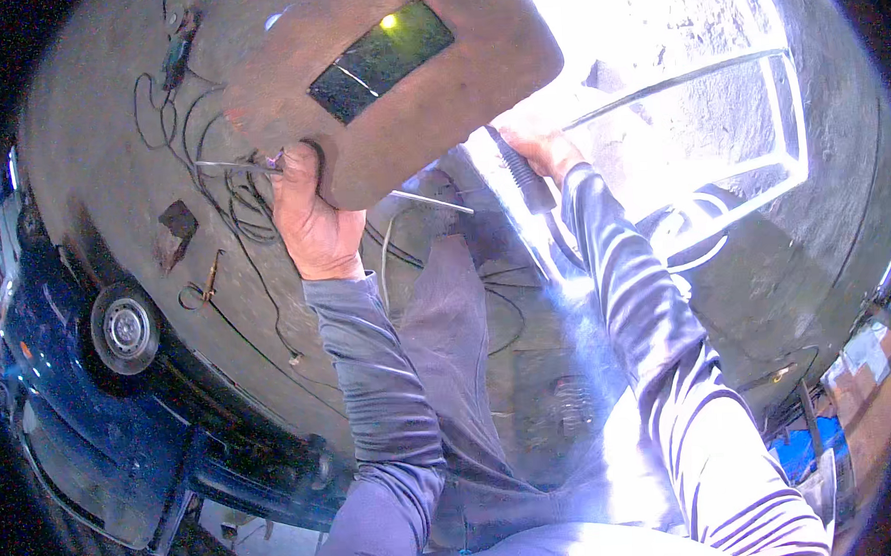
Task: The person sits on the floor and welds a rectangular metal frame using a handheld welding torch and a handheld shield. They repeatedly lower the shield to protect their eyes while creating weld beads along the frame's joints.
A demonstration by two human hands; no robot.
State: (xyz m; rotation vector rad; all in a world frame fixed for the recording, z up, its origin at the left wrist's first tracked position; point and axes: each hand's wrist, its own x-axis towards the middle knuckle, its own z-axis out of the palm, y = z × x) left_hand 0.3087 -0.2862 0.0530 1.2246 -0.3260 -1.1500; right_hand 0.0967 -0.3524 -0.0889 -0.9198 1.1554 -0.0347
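My left hand (309,219) grips the lower edge of a brown hand-held welding shield (398,91) with a dark green window, raised in front of me; a thin metal rod (237,166) also sticks out from that hand. My right hand (544,149) is closed around a dark welding electrode holder (523,180). It points at a metal frame of square bars (748,136) lying on the concrete floor, washed out by a very bright glare and bluish smoke.
A dark blue car (83,393) with one wheel (125,330) stands at the left. Black cables (233,198) loop over the concrete floor (112,143). Small metal scraps (177,225) lie near them. Boxes and a blue object (801,451) sit at the lower right.
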